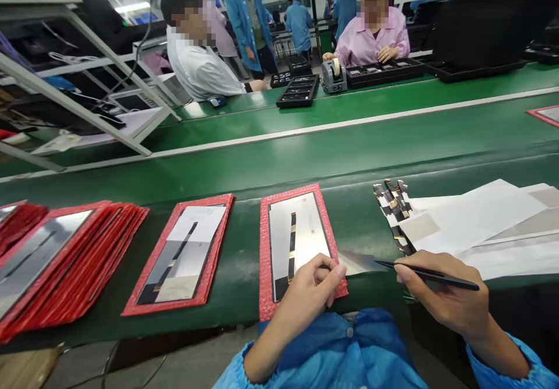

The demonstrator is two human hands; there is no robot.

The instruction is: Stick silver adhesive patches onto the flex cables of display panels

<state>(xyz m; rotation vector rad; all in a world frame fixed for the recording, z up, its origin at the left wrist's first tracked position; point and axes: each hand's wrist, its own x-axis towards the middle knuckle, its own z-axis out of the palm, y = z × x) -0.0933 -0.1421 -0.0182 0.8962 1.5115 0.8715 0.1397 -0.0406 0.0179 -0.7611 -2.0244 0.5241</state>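
Black tweezers [437, 275] are held in my right hand [458, 293] like a pen, tips pointing left. The tips meet the right end of a thin greyish film strip [358, 262], whose left end reaches my left hand [311, 287]. My left hand is closed, thumb and fingers curled together over the lower right of a flat display panel [308, 223]; I cannot make out what is between them. The panel lies on a red bubble-wrap sleeve [267, 261], with a black-and-gold flex cable [292, 237] across its face.
Left are another panel [187, 246] on red wrap and a leaning stack of red sleeves [109, 261]. Right lie white sheets [480, 214] with several flex cables [393, 208]. Across the green bench [209, 168] are a tape dispenser [334, 77], black trays [298, 91] and co-workers.
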